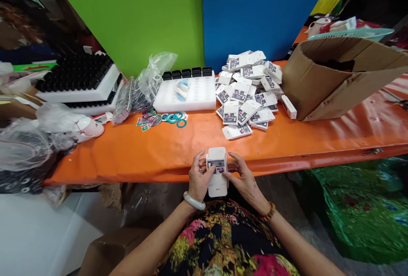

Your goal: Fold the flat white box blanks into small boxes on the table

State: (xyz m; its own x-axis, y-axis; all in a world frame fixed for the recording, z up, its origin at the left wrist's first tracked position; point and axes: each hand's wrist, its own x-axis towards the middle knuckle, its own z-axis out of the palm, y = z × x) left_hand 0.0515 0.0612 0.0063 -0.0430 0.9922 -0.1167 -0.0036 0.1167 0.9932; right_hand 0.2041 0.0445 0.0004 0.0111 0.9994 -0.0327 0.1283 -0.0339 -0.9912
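Between my two hands, at the front edge of the orange table point(153, 157), is a small white cardboard box point(217, 186) with a printed picture and its end flaps extended. My left hand point(200, 178) grips its left side, thumb on the front. From the right, my right hand point(245, 180) holds the other side, thumb near the printed picture. Beyond my hands lies a heap of similar small white boxes point(245, 93), some with flaps sticking out. Left of the heap, a white foam tray point(197, 93) holds a row of black pieces along its back.
An open brown carton point(312, 84) stands on the right. Teal rings point(174, 118) and small printed cards point(148, 119) lie left of centre. Trays of black pieces point(76, 76), clear plastic bags point(153, 76) and a white cap point(89, 127) occupy the left. Green and blue panels rise behind.
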